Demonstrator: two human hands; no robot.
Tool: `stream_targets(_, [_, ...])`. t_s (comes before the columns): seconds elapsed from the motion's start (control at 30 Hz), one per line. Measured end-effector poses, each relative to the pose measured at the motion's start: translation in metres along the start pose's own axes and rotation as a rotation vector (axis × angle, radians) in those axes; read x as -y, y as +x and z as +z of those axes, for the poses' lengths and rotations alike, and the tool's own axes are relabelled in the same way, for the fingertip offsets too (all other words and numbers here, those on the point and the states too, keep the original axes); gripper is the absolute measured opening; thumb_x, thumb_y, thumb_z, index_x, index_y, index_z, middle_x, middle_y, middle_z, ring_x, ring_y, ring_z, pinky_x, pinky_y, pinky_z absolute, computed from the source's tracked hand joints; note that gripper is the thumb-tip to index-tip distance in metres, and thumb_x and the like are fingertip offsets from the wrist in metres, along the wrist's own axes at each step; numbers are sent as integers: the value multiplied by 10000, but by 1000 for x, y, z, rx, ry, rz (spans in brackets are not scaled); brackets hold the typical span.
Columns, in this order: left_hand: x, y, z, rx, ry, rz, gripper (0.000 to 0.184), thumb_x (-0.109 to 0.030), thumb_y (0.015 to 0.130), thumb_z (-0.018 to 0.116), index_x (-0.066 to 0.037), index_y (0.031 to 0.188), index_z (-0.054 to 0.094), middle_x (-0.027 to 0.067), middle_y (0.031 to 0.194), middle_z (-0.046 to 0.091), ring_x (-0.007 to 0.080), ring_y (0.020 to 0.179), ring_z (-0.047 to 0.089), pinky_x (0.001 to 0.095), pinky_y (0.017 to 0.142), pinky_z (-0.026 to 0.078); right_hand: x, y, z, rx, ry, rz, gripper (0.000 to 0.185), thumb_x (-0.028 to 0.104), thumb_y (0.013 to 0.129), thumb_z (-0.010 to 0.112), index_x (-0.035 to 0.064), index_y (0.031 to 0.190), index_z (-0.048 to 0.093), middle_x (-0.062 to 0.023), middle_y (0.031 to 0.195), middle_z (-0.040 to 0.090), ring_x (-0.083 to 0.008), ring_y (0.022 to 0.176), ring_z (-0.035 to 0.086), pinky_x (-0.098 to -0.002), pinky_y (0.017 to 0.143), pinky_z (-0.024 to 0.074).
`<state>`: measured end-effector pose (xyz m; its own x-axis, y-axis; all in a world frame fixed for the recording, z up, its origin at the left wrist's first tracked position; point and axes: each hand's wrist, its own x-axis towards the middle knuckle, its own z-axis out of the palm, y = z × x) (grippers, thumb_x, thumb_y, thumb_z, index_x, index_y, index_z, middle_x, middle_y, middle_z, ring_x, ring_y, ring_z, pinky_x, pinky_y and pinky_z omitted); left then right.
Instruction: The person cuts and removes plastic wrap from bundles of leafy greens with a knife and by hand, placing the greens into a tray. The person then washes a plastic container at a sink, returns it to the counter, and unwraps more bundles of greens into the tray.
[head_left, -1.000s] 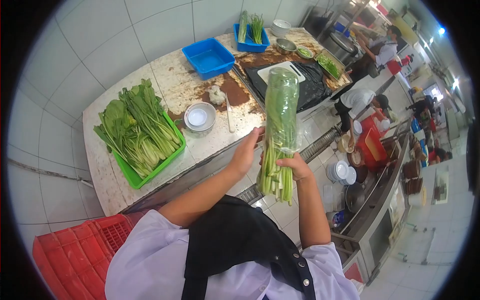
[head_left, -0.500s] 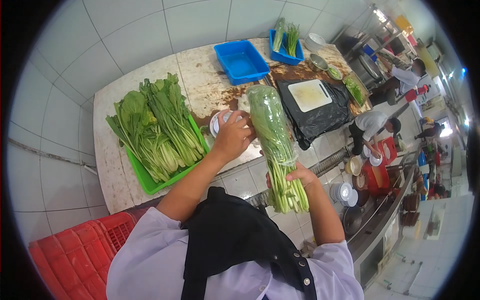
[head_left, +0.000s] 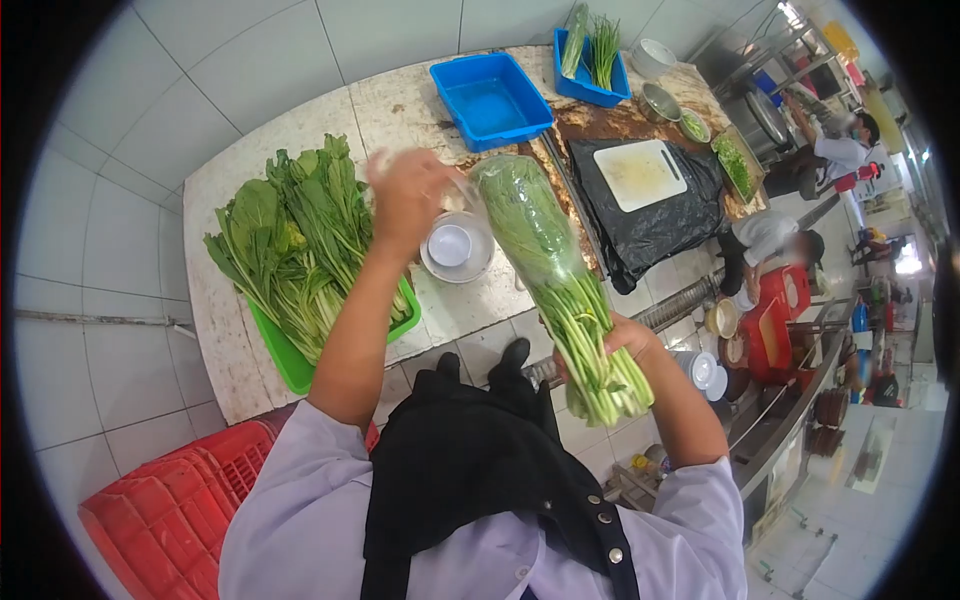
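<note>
A bundle of leafy greens [head_left: 530,220] is wrapped in clear plastic around its leafy part, with the stems bare. My right hand [head_left: 632,342] grips it by the stems, and the bundle tilts with its leaves toward the upper left. My left hand [head_left: 410,195], partly blurred, is raised beside the leafy end; a stretch of clear plastic wrap [head_left: 466,188] runs from its fingers to the bundle. Below that hand, a small white bowl [head_left: 450,245] sits inside a larger one. Loose greens [head_left: 300,235] fill a green tray [head_left: 287,362] to the left.
An empty blue bin [head_left: 492,100] and another blue bin [head_left: 592,93] holding vegetables stand along the wall. A white cutting board [head_left: 640,175] lies on black plastic [head_left: 665,235]. Red crates [head_left: 170,510] are at the lower left. Two co-workers [head_left: 845,150] are at the right.
My left hand has moved up and left from the bundle's side, with plastic stretched from it. The bundle's stem end has swung right, tilting it further. The white bowls are now uncovered.
</note>
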<state>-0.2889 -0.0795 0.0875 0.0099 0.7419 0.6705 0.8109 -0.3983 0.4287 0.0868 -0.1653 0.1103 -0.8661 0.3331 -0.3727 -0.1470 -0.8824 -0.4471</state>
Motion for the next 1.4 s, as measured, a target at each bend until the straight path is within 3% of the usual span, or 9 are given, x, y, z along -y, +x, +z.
stream_targets(0.2, [15, 56, -14, 33, 27, -95, 124, -185, 984, 713, -101, 1013, 800, -15, 1023, 738, 188, 1138, 659, 471, 1137, 378, 27, -20, -60, 11, -192, 145, 781, 74, 688, 839, -74, 1405, 567, -266, 1202, 729, -388, 1031, 765, -515, 934, 629])
stream_targets(0.43, [-67, 89, 12, 389, -845, -792, 502, -163, 1022, 444, -118, 1504, 577, 166, 1504, 587, 252, 1386, 566, 421, 1178, 430, 90, -39, -112, 28, -456, 130, 831, 78, 725, 873, -17, 1479, 537, -150, 1302, 708, -240, 1173, 687, -392, 1036, 543])
stream_targets(0.53, [-81, 78, 53, 478, -768, -431, 499, -338, 1044, 518, -120, 1482, 614, 197, 1482, 607, 289, 1387, 579, 420, 1159, 447, 111, -37, -114, -19, -803, 148, 826, 89, 763, 868, -9, 1501, 511, -125, 1341, 678, -217, 1226, 638, -381, 1069, 506])
stream_targets(0.63, [-141, 87, 73, 692, -16, -582, 601, -512, 991, 628, -114, 1441, 655, 232, 1424, 636, 354, 1307, 637, 446, 1093, 502, 118, -30, -122, -3, -874, 192, 809, 104, 801, 839, -10, 1517, 480, -104, 1319, 672, -193, 1209, 617, -361, 1063, 494])
stream_targets(0.73, [-152, 81, 102, 754, 200, -588, 680, -627, 904, 714, -96, 1327, 727, 228, 1304, 688, 405, 1197, 678, 487, 1011, 547, 125, -20, -128, -19, -989, 157, 792, 102, 814, 814, -12, 1520, 473, -104, 1304, 675, -184, 1178, 621, -351, 1055, 496])
stream_targets(0.9, [-128, 42, 152, 528, 227, -489, 332, -333, 1061, 590, -95, 1158, 799, 263, 999, 731, 445, 959, 722, 539, 861, 566, 123, -9, -143, 14, -948, 155, 780, 89, 823, 803, -12, 1521, 470, -103, 1307, 672, -182, 1185, 621, -351, 1060, 494])
stream_targets(1.03, [-93, 40, 149, -30, 98, -576, 341, -330, 1076, 578, -59, 1073, 786, 194, 829, 747, 394, 827, 736, 509, 775, 568, 125, -5, -162, -14, -872, 230, 800, 92, 827, 814, 0, 1541, 465, -98, 1345, 656, -191, 1222, 606, -356, 1087, 477])
stream_targets(1.23, [-85, 103, 93, -56, -10, -677, 372, -382, 1096, 579, -63, 1020, 755, 193, 909, 760, 380, 874, 747, 465, 766, 586, 133, 31, -160, 24, -901, 52, 851, 118, 811, 874, -6, 1545, 462, -93, 1367, 649, -206, 1252, 593, -367, 1112, 455])
stream_targets(1.4, [-133, 124, 53, -306, -604, -550, 517, -382, 1047, 697, -45, 1420, 573, 184, 1389, 639, 288, 1287, 631, 461, 1116, 470, 131, 61, -132, 10, -848, -150, 720, 74, 805, 881, 3, 1444, 556, -68, 1285, 684, -191, 1166, 633, -365, 1039, 510])
